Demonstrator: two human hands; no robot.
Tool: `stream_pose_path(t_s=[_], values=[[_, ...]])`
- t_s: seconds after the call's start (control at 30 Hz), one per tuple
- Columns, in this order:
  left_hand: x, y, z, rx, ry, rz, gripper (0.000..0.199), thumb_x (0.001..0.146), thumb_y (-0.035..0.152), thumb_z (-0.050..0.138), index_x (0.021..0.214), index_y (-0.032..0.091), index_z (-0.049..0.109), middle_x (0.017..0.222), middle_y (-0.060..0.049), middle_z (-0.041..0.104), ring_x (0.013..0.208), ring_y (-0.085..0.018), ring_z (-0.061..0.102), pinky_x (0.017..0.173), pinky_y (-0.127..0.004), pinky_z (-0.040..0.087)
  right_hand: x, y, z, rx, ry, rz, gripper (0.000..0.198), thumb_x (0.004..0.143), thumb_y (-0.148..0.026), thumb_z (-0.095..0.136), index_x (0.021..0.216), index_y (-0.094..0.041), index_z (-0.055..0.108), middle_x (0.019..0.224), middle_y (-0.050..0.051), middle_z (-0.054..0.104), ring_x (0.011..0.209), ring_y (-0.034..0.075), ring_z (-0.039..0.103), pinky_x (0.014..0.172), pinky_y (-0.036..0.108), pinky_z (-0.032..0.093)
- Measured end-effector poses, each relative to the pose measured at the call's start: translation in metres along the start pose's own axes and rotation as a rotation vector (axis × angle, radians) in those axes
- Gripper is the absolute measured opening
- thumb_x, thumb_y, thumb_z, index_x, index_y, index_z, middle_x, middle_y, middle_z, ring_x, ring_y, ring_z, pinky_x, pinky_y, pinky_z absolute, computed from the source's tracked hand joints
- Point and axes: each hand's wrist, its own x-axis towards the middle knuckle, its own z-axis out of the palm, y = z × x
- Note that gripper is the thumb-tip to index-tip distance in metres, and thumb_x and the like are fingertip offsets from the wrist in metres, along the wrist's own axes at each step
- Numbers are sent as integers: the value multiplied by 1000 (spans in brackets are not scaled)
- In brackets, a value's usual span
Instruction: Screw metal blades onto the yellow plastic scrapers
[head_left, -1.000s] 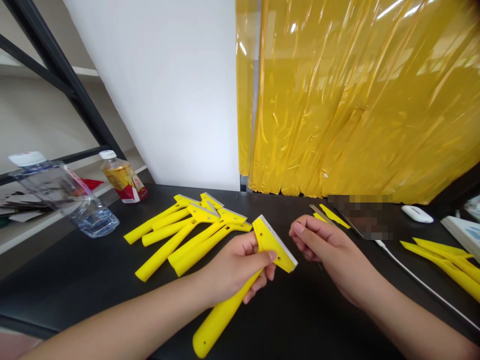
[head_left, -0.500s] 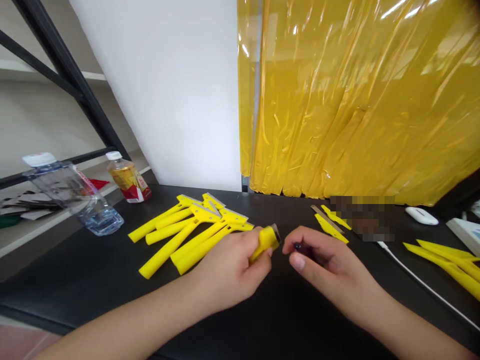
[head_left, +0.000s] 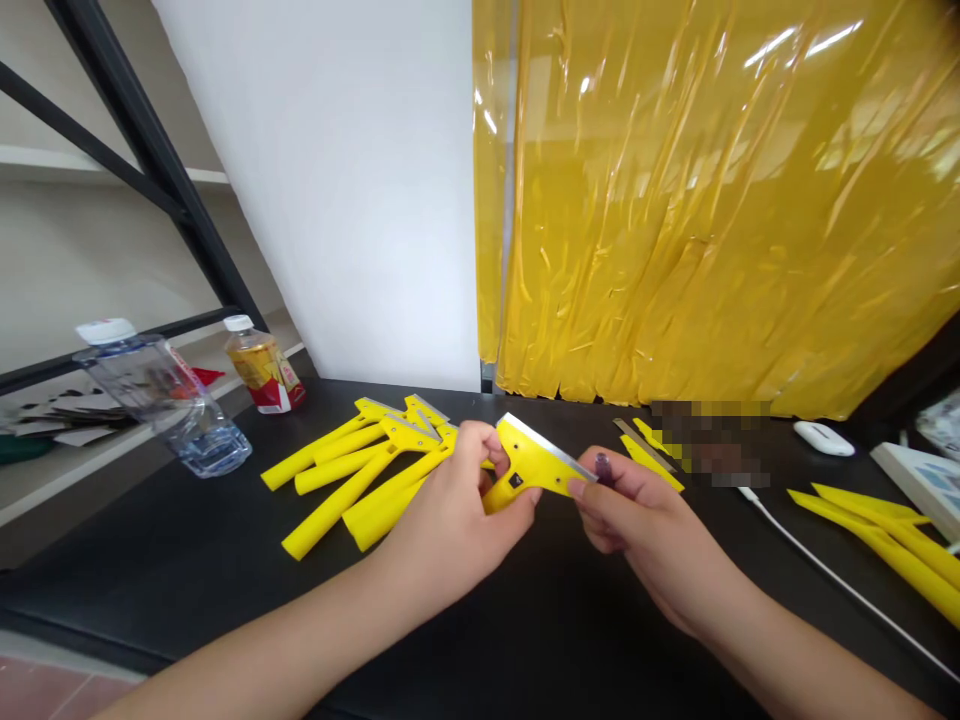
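My left hand (head_left: 469, 500) is closed round the handle of a yellow scraper (head_left: 536, 455). The scraper's wide head faces up and right, with a metal blade along its far edge and small holes in its face. At the head's right end, my right hand (head_left: 637, 515) pinches the corner between thumb and fingers. A small dark purple piece (head_left: 602, 466) sticks up among those fingers; what it belongs to is hidden. Left of my left hand, several yellow scrapers (head_left: 341, 510) lie in an overlapping pile on the black table.
Yellow plates (head_left: 649, 460) and a thin blade lie beyond my right hand. More yellow parts (head_left: 885, 530) are at right, near a white cable (head_left: 832, 570) and a white case (head_left: 823, 438). A clear bottle (head_left: 169, 400) and a drink bottle (head_left: 264, 365) stand back left.
The scraper has turned so its head shows broadside. My right hand, apart from it before, now grips its right corner. The dark piece has shifted upward within the fingers.
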Motion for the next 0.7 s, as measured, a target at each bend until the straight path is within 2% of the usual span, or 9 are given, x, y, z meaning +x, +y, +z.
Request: stream_pose_path(t_s=[0.1, 0.13, 0.2, 0.27, 0.37, 0.47, 0.57, 0.63, 0.7], values=[[6, 4, -2, -510, -246, -171, 36, 95, 49, 67, 112, 23, 51, 102, -2, 65, 56, -9, 56, 49, -23, 43, 4, 1, -7, 41, -50, -24, 38, 91, -47, 75, 78, -22, 48, 61, -9, 34, 55, 9, 24, 52, 29, 17], [7, 5, -2, -623, -316, -212, 33, 96, 49, 66, 107, 20, 53, 99, -3, 65, 53, -8, 54, 46, -22, 40, 5, 1, -8, 44, -73, -21, 37, 91, -45, 75, 78, -22, 48, 61, -9, 34, 55, 9, 24, 52, 29, 17], [8, 5, -1, -754, -373, -274, 29, 97, 45, 64, 97, 16, 58, 89, -4, 67, 49, -6, 53, 44, -20, 37, 5, 3, -9, 34, -115, -8, 38, 91, -44, 75, 78, -22, 48, 62, -9, 34, 55, 9, 24, 52, 29, 18], [9, 4, -1, -812, -352, -317, 26, 96, 40, 66, 92, 15, 61, 75, -2, 65, 44, -6, 50, 42, -20, 34, 5, 3, -10, -5, -125, -4, 36, 90, -46, 76, 79, -22, 51, 64, -8, 35, 56, 9, 25, 53, 28, 18], [12, -1, -2, -841, -290, -352, 25, 95, 38, 67, 87, 16, 62, 56, 2, 58, 39, -7, 46, 41, -21, 33, 8, 1, -16, -130, -40, 12, 32, 92, -53, 72, 90, -23, 61, 65, -8, 34, 57, 10, 26, 52, 27, 20], [17, -7, -4, -851, -219, -340, 29, 97, 40, 64, 83, 15, 64, 47, 3, 51, 38, -8, 43, 42, -21, 32, 14, 3, -26, -472, 79, 3, 32, 97, -56, 62, 94, -25, 69, 65, -4, 45, 56, 12, 35, 52, 29, 26], [22, -12, -5, -874, -162, -320, 29, 97, 39, 64, 81, 15, 64, 48, 3, 52, 39, -7, 42, 42, -21, 32, 19, 14, -32, -862, 82, -131, 25, 101, -40, 54, 114, -31, 74, 93, 3, 71, 78, 20, 62, 70, 34, 46], [23, -14, -5, -879, -140, -317, 28, 96, 38, 65, 81, 14, 64, 49, 3, 53, 38, -7, 42, 42, -21, 33, 21, 26, -31, -1049, 16, -224, 39, 99, -24, 50, 131, -35, 68, 112, 3, 73, 97, 24, 68, 85, 38, 50], [23, -15, -3, -880, -133, -325, 27, 96, 37, 66, 81, 15, 64, 51, 3, 55, 38, -7, 42, 41, -21, 33, 23, 37, -28, -1214, -47, -273, 52, 94, -14, 47, 140, -33, 63, 114, 4, 73, 97, 23, 70, 85, 37, 51]])
